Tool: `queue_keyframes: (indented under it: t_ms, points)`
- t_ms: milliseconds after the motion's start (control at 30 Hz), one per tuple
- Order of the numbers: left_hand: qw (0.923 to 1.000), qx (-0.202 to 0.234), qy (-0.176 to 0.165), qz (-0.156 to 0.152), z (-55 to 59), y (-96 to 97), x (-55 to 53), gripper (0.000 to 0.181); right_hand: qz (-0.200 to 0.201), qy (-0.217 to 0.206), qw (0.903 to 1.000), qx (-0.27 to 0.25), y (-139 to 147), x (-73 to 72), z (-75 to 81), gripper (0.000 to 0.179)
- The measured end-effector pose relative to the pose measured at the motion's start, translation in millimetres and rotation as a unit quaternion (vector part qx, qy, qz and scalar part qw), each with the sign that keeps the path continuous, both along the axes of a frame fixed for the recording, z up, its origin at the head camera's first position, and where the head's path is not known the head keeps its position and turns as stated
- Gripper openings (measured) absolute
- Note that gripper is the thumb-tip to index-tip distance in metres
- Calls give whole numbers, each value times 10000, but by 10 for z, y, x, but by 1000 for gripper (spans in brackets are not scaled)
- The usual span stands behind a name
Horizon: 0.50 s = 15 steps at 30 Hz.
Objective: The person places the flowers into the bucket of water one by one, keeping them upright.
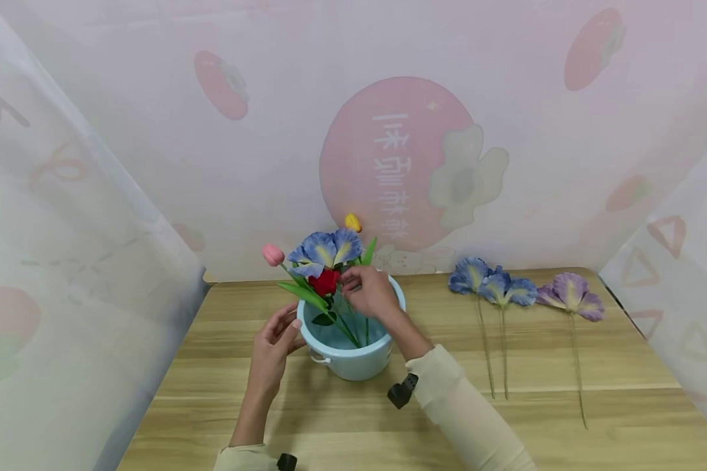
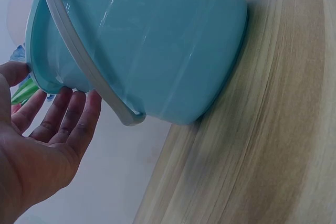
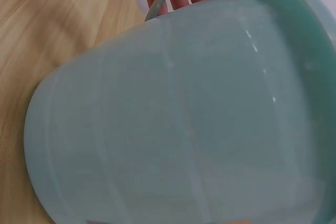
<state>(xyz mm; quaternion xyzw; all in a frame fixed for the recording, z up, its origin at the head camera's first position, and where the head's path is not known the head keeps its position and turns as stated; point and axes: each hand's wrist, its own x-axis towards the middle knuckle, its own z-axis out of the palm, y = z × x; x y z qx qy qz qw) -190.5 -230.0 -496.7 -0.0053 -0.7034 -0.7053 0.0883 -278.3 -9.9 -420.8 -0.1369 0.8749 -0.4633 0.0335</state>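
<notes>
Left hand, loosely spread, touches the bucket; right hand curls beside the rose, hold unclear; far white lettering illegible.

Blue iris, red rose, pink tulip in light-blue bucket

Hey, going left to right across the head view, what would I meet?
Pink tulip, red rose, right hand, loose blue flower, second loose blue flower, purple flower.
</notes>
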Motion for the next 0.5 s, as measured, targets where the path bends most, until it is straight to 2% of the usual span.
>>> queue_keyframes:
  t_ms: [267, 500]
  points:
    - [10000, -9, 29, -12, -1, 6, 5, 45, 188, -337, 9988, -315, 32, 11, 1, 23]
    - [10000, -12, -8, 7, 2, 13, -3, 46, 152, -378, 9973, -617, 93, 47, 54, 24]
